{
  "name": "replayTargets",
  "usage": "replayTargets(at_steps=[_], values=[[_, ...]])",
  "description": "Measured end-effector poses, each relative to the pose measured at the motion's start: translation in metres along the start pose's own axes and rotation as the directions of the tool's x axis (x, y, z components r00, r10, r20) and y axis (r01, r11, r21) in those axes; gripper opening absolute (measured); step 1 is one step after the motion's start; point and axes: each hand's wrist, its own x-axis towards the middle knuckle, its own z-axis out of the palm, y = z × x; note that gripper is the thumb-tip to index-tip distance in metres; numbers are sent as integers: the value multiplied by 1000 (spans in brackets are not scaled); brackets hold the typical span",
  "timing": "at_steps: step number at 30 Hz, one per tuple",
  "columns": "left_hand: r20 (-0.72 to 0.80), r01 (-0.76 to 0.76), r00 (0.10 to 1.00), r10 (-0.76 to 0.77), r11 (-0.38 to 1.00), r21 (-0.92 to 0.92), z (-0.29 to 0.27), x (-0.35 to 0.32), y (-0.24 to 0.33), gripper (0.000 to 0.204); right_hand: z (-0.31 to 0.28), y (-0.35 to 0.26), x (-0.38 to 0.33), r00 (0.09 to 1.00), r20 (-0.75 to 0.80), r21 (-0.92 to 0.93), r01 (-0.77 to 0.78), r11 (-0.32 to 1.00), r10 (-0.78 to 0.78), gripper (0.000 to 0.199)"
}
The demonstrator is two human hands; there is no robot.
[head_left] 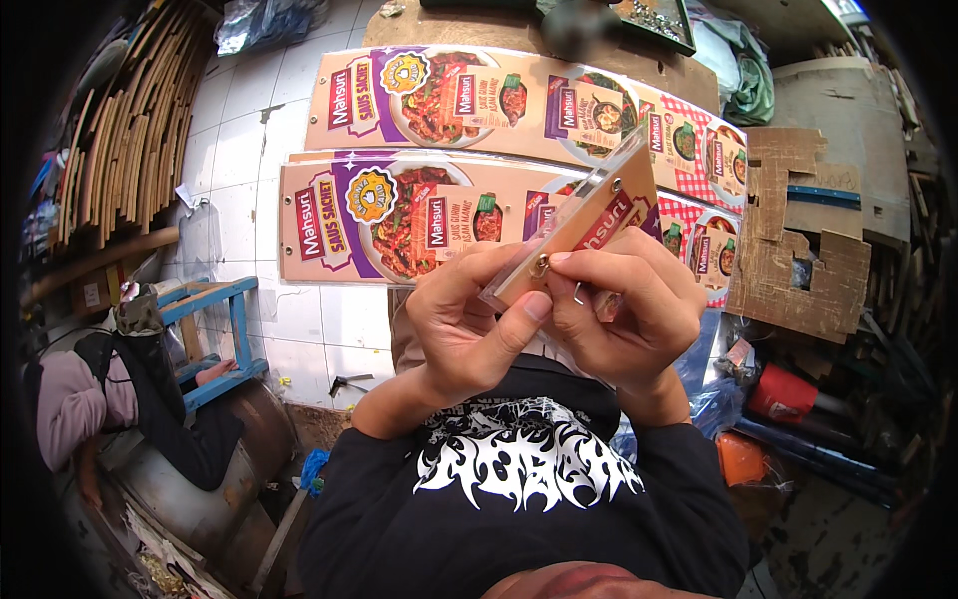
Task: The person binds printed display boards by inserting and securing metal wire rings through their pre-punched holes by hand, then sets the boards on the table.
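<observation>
My left hand (464, 319) is closed on the lower end of a tan printed display strip (604, 215) with a clear plastic edge. That strip is tilted up in front of me. Near its end sits a small brass-coloured round fitting (540, 264), and a silver rivet-like dot (616, 185) shows higher up. My right hand (634, 309) is closed, thumb and forefinger pinched right beside the brass fitting. A thin bent metal hook (579, 296) sticks out between its fingers. Beyond my hands lie two long printed strips, a farther one (439, 110) and a nearer one (329, 215).
A shallow tray of small metal parts (654, 20) stands at the far edge. Cut cardboard (788, 270) lies at the right, by a red cylinder (781, 392). Stacked wooden strips (130, 110) and a blue frame (239, 329) are at the left, where another person's sleeve (75, 399) shows.
</observation>
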Motion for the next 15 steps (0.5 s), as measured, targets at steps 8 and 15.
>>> replayTargets(at_steps=[8,15], values=[[-19,53,998,-54,997,-64,0,-1,1,36,0,-2,1,999,37,47,-13,999,12,23],[1,37,999,-37,999,-10,-1,-1,1,35,-2,-6,1,999,5,-38,-42,998,42,24]])
